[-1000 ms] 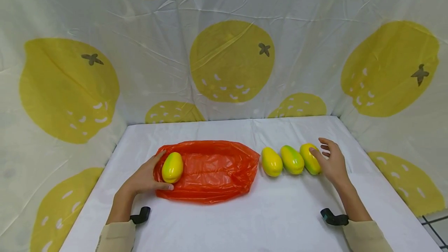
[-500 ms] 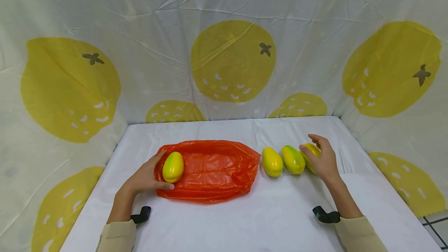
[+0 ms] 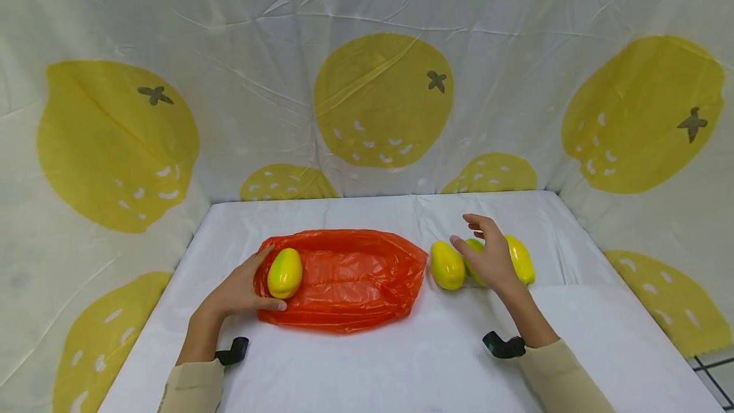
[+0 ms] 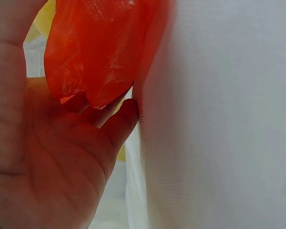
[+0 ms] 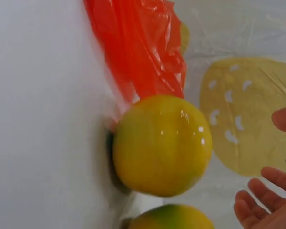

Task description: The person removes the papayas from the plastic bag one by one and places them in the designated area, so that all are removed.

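A red plastic bag (image 3: 350, 279) is spread on the table, with one yellow-green mango (image 3: 285, 273) on its left end. My left hand (image 3: 237, 289) lies around that end, thumb along the near side and fingers on the far side. In the left wrist view the bag (image 4: 105, 52) hangs into the relaxed palm. To the bag's right is a row: the left mango (image 3: 446, 266), the middle mango (image 3: 471, 246), partly hidden, and the right mango (image 3: 520, 261). Over the middle one hovers my right hand (image 3: 493, 260), fingers spread and holding nothing. A mango (image 5: 162, 145) fills the right wrist view's centre.
The table (image 3: 367, 368) wears a white cloth. Behind and beside it hangs a pale curtain (image 3: 258, 81) printed with large lemons. Each wrist carries a black camera mount, such as the right mount (image 3: 504, 345).
My right hand has moved left from the right mango, past it to above the middle one, uncovering the right mango. The left hand, the bag and the mango on it stay put.
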